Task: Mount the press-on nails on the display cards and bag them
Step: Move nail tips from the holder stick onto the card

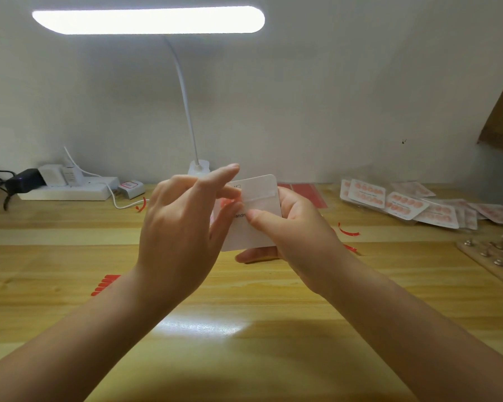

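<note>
A white display card (pixel 260 227) with rounded corners and a clear tape strip across its upper part is held above the wooden table (pixel 244 343). My right hand (pixel 296 236) grips the card from the right, thumb on its front and fingers behind. My left hand (pixel 183 224) is at the card's left edge, its thumb and fingertips pinching at the tape strip, the forefinger stretched out above. A row of red press-on nails (pixel 105 284) lies on the table left of my left wrist.
Bagged cards with pink nails (pixel 404 204) are piled at the back right. A studded wooden board (pixel 494 259) sits at the right edge. Red tape strips (pixel 347 230) lie near the card. A lamp (pixel 198 166), power strip (pixel 67 191) and chargers stand at the back.
</note>
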Demonstrator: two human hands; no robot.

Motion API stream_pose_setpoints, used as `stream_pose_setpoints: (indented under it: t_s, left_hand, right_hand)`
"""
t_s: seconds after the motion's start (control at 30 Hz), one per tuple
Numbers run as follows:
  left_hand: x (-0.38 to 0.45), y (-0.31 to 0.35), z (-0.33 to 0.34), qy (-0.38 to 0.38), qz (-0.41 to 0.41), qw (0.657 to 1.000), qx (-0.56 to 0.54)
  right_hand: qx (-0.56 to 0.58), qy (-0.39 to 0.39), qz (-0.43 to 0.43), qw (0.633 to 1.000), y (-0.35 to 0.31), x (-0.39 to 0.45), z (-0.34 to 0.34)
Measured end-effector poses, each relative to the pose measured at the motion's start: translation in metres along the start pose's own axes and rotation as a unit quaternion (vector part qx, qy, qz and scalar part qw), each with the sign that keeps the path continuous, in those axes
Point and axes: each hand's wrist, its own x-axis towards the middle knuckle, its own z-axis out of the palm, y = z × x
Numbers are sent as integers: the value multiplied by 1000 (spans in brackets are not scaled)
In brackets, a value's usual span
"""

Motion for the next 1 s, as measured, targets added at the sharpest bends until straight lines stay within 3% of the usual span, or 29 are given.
stream_pose_setpoints:
  t_s: [0.33,0.4,0.47,0.6,0.7,0.8,0.9,1.0]
  left_hand:
    - [0,-1,0,9,18,1000,14]
    - [1,2,-1,-3,-12,1000,-16]
    - [4,8,-3,-21,-93,991,-98]
    - [10,10,-9,-20,-244,944,-222]
    - [13,8,-9,-59,-392,853,-338]
    - [13,6,-6,-91,-469,766,-430]
    - [13,6,-5,-88,-478,738,-468]
    - [12,7,-4,-81,-469,746,-465]
  right_hand:
    - [11,-5,2,1000,-2,0,-1]
    - [28,-8,5,1000,-2,0,-3]
    - [39,-7,9,999,-2,0,-5]
    - [57,2,19,998,-3,1,-8]
    - [87,5,26,996,-5,0,-7]
    - [101,5,33,994,-7,0,-7]
    - [99,8,33,995,-7,0,-8]
    - [85,30,24,996,-4,0,-8]
